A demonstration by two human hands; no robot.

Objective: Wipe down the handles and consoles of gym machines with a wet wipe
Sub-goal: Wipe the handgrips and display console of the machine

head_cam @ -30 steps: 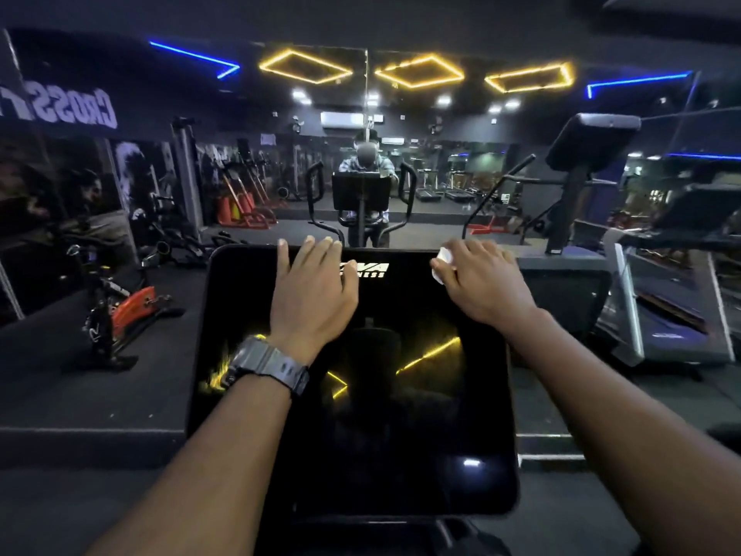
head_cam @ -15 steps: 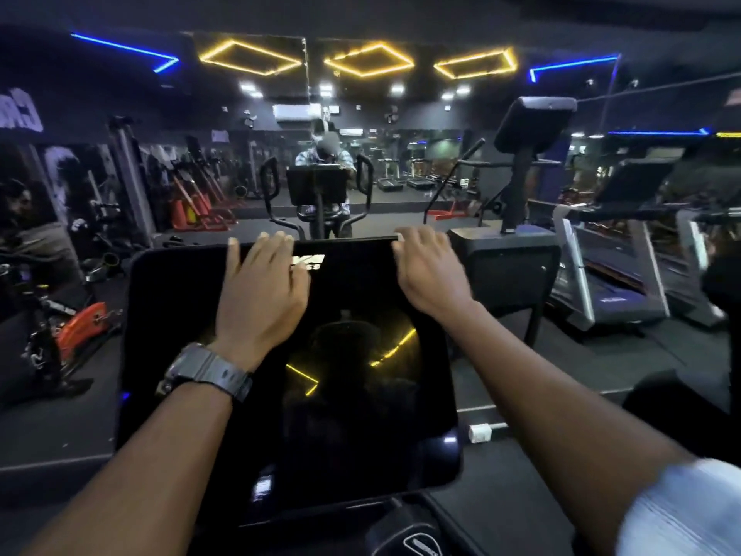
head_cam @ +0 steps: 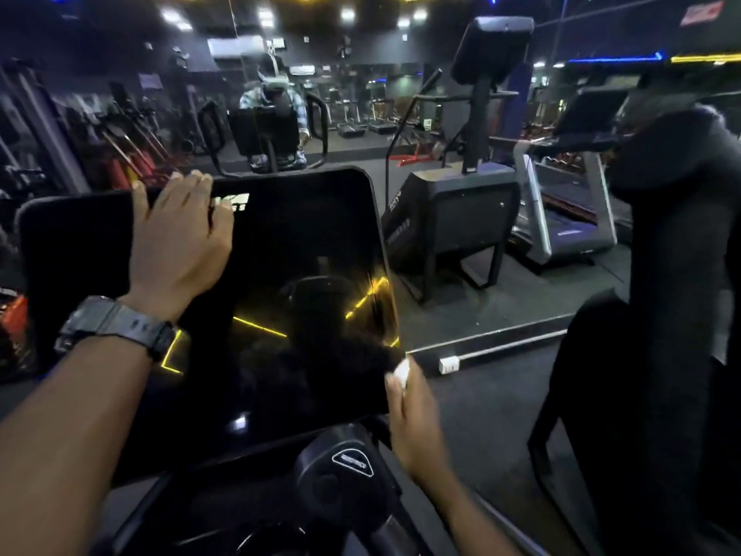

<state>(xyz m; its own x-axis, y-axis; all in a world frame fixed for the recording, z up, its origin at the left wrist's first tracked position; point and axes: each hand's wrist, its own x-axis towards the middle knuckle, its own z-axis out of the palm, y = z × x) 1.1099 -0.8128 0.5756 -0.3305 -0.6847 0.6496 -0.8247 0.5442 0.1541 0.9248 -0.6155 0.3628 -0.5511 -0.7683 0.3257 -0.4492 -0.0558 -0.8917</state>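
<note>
Peeking from the right hand's (head_cam: 413,419) grip, seemingly fingertip-pinched: wet wipe (head_cam: 402,372).

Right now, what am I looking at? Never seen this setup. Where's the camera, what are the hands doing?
No robot here: the one view comes from a camera worn on a person's head, looking forward and down in a dark gym. The big black panel is a cardio machine's console. The left hand, with a wristwatch, grips the console's top edge. The right hand holds a white wet wipe at the console's lower right edge. A mirror ahead reflects the person.
</note>
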